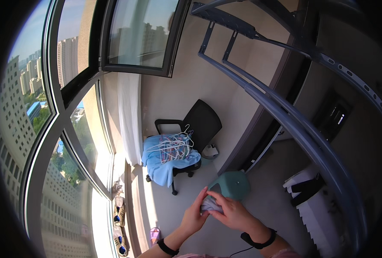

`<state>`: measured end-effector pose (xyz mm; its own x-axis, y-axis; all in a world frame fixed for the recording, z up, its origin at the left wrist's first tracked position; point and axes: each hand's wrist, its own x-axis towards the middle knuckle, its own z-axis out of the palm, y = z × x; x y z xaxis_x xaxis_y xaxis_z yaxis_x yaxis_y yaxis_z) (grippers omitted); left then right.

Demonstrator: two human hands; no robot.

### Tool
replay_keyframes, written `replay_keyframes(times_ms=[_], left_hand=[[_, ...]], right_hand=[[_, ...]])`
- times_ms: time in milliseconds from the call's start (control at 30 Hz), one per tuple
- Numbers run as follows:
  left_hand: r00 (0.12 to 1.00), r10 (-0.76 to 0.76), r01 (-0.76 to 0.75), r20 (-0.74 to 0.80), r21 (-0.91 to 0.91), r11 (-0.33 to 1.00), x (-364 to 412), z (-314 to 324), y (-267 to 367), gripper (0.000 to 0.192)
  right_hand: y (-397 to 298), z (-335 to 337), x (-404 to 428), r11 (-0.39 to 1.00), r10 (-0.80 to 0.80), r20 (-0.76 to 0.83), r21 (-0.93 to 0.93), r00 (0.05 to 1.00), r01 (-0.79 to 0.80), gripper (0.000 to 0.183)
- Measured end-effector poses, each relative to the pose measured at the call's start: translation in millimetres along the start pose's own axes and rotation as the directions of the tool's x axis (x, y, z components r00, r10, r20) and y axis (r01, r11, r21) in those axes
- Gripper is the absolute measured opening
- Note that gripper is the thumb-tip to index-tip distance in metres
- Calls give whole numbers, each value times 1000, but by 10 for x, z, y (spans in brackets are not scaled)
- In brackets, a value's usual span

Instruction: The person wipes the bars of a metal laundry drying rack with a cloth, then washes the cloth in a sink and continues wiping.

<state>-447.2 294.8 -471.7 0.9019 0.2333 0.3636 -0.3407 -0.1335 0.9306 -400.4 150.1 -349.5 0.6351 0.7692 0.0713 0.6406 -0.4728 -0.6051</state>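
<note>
My left hand [193,214] and my right hand [231,211] meet in front of me around a small bundle of pale grey-white cloth [212,205]. Both sets of fingers press on it from either side, and they cover much of it. What kind of item the cloth is, I cannot tell. Just beyond the hands, partly behind them, stands a green plastic stool [234,184]. Each wrist wears a black band.
A black office chair [205,124] holds a blue cloth [158,169] and a heap of clothes hangers [176,146]. Overhead runs a metal drying rack [274,106]. Sneakers [119,214] line the sill at left. An open window sash [139,35] juts inward. A bin [210,151] stands behind the chair.
</note>
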Motion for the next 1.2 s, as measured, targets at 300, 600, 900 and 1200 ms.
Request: replay_keyframes(times_ms=[300,600,900,1200], left_hand=[[978,91,-88,-188,20,996,2127,-1060,176,55],[671,723,-721,-165,84,688,3545,-420,1328,70],[346,935,-887,-84,295,355,4351,-117,1195,48],[517,842,-756,-152,382,532,5816,-700,652,45]], right_hand=[[-767,-706,1080,494,-619,-520,-840,589,-223,26],[-817,-1488,1765,286,-415,-719,-685,557,-671,51],[-565,-1622,2034,248,-340,-753,-649,563,-719,56],[-584,-1613,2193,283,-354,-831,-532,429,-798,38]])
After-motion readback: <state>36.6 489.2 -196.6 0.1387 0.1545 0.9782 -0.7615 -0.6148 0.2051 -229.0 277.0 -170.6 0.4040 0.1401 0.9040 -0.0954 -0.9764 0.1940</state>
